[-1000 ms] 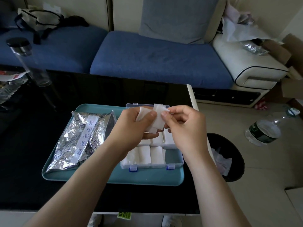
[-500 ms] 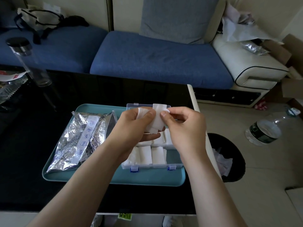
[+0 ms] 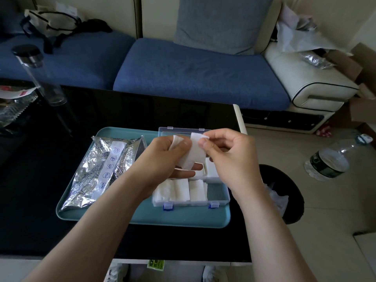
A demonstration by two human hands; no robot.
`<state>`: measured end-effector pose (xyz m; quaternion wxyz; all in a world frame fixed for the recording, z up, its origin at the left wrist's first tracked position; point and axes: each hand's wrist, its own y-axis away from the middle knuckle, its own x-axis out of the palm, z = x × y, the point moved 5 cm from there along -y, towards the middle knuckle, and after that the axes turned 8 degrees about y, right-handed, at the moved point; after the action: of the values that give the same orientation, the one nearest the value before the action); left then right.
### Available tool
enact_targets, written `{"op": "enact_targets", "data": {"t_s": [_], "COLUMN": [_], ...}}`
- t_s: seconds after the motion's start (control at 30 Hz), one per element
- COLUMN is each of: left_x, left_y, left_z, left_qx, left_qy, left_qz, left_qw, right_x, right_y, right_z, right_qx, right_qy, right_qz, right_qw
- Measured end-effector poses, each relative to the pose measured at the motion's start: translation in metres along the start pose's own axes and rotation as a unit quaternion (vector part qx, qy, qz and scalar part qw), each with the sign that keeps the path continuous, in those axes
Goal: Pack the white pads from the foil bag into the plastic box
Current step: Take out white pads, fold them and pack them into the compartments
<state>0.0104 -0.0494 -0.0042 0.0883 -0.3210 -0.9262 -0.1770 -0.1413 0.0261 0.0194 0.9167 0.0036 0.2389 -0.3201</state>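
White pad [image 3: 195,154] being held over plastic box [image 3: 226,197].
It is being pinched by left hand [image 3: 167,159] and right hand [image 3: 232,159] above the tray [image 3: 183,217] on a black table [image 3: 30,200].

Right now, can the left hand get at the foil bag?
Probably, once freed: the foil bag lies uncovered on the tray beside the left hand, nothing between them. But it grips white pads together with the right hand, so it must let go first.

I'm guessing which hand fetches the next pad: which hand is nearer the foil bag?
Left. The left hand is just right of the foil bag, above the plastic box; the right hand is farther right, across the white pad that both hold.
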Motion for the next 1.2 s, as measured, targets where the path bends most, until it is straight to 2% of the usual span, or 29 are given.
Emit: {"op": "enact_targets", "data": {"t_s": [0.13, 0.3, 0.73, 0.9, 1.1, 1.2], "left_x": [-0.002, -0.008, -0.008, -0.006, 0.006, 0.006], "left_y": [-0.003, -0.01, -0.014, -0.012, -0.011, -0.012], "left_z": [0.001, 0.003, 0.007, 0.006, 0.004, 0.005], "left_qx": [0.001, 0.011, 0.009, 0.007, -0.005, -0.001], "left_qy": [0.022, 0.085, 0.112, 0.105, 0.159, 0.152], "left_qz": [-0.008, -0.069, -0.11, -0.114, -0.052, -0.049], "left_qw": [1.0, 0.994, 0.988, 0.988, 0.986, 0.987], "right_x": [0.0, 0.002, -0.001, 0.006, 0.008, 0.009], "right_y": [0.001, 0.004, 0.0, 0.007, 0.007, 0.008], "right_z": [0.0, 0.001, -0.001, 0.005, 0.008, 0.011], "right_qx": [0.032, 0.091, 0.188, 0.162, 0.054, 0.006], "right_qy": [-0.012, -0.065, -0.167, -0.144, -0.011, 0.067], "right_qz": [0.007, 0.013, 0.012, 0.078, 0.057, 0.039], "right_qw": [0.999, 0.994, 0.968, 0.973, 0.997, 0.997]}}
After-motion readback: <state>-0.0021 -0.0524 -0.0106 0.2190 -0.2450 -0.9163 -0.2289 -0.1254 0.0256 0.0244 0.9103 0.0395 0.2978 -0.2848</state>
